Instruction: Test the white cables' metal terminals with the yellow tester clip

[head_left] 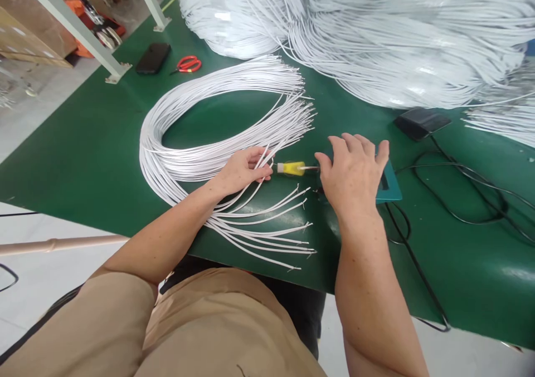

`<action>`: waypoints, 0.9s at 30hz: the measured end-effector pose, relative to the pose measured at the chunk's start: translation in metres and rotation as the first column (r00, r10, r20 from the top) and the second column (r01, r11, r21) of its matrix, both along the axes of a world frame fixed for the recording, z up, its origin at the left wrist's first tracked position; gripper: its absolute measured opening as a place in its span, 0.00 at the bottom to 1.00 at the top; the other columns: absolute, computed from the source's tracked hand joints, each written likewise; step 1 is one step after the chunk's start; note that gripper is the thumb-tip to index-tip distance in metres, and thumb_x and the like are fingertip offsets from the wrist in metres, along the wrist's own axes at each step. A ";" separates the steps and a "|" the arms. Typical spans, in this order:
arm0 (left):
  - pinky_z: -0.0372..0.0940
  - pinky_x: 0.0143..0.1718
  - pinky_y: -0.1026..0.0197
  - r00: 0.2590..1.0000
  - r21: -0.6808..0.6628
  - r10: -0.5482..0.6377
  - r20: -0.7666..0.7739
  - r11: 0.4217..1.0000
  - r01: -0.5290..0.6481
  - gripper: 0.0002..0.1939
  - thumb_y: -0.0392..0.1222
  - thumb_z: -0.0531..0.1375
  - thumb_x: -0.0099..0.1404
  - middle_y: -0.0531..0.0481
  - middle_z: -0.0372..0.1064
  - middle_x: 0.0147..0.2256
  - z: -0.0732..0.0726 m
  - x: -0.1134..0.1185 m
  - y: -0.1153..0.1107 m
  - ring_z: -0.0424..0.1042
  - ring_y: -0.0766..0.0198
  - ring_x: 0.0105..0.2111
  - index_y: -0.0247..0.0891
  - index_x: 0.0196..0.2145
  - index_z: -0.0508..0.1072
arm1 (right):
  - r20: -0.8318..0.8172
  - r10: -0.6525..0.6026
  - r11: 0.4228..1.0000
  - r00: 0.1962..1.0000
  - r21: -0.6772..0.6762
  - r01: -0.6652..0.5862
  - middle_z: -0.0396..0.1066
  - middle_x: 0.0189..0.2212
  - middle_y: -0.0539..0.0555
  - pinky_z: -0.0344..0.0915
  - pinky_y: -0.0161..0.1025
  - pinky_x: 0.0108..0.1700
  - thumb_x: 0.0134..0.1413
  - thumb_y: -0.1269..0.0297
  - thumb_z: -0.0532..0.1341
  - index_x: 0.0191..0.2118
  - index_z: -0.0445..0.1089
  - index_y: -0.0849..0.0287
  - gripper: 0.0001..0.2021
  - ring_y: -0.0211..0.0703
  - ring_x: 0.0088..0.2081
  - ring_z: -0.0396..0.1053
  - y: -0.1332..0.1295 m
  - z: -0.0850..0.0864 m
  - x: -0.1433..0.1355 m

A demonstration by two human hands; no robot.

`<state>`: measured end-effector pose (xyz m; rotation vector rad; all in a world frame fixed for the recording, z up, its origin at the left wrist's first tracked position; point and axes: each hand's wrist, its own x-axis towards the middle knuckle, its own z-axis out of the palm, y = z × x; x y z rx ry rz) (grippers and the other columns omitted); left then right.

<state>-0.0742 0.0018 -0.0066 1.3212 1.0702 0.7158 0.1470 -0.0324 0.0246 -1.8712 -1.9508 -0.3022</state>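
My left hand pinches the end of a white cable, just left of a yellow piece with a pale tip. A thin metal shaft runs from that yellow piece toward a teal device. Over the device lies my right hand, fingers spread, covering most of it; whether it presses down I cannot tell. A looped bundle of white cables lies beside and beneath my left forearm. Several separate cable ends with bare strands fan out nearer my body.
A large heap of white cables fills the back right of the green table. Red-handled scissors and a black flat case lie back left. Right of the device are a black pedal-like box and black cords.
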 end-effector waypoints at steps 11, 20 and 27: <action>0.61 0.29 0.68 0.972 -0.174 0.092 0.215 0.983 -0.054 0.15 0.47 0.69 0.53 0.54 0.68 0.26 0.011 -0.001 -0.001 0.65 0.73 0.26 0.33 0.32 0.75 | -0.111 0.780 0.595 0.616 -0.173 -0.785 0.73 0.36 0.60 0.64 0.46 0.50 0.63 0.68 0.53 0.34 0.74 0.64 0.13 0.49 0.42 0.66 -0.020 -0.012 -0.072; 0.57 0.25 0.68 0.978 -0.183 0.081 0.191 0.982 -0.045 0.14 0.49 0.67 0.55 0.54 0.64 0.24 0.013 0.000 0.000 0.60 0.73 0.23 0.33 0.26 0.73 | -0.157 0.744 0.593 0.650 -0.293 -0.750 0.74 0.38 0.62 0.65 0.45 0.48 0.61 0.69 0.56 0.35 0.74 0.65 0.10 0.51 0.44 0.69 -0.023 -0.011 -0.078; 0.63 0.34 0.65 0.987 -0.096 0.063 0.145 0.994 -0.049 0.20 0.50 0.71 0.51 0.49 0.74 0.34 0.003 -0.002 -0.001 0.67 0.70 0.30 0.36 0.39 0.80 | -0.677 0.181 0.722 0.714 -0.401 -0.564 0.69 0.19 0.49 0.59 0.35 0.26 0.58 0.62 0.58 0.22 0.67 0.58 0.14 0.36 0.20 0.64 -0.018 0.009 -0.057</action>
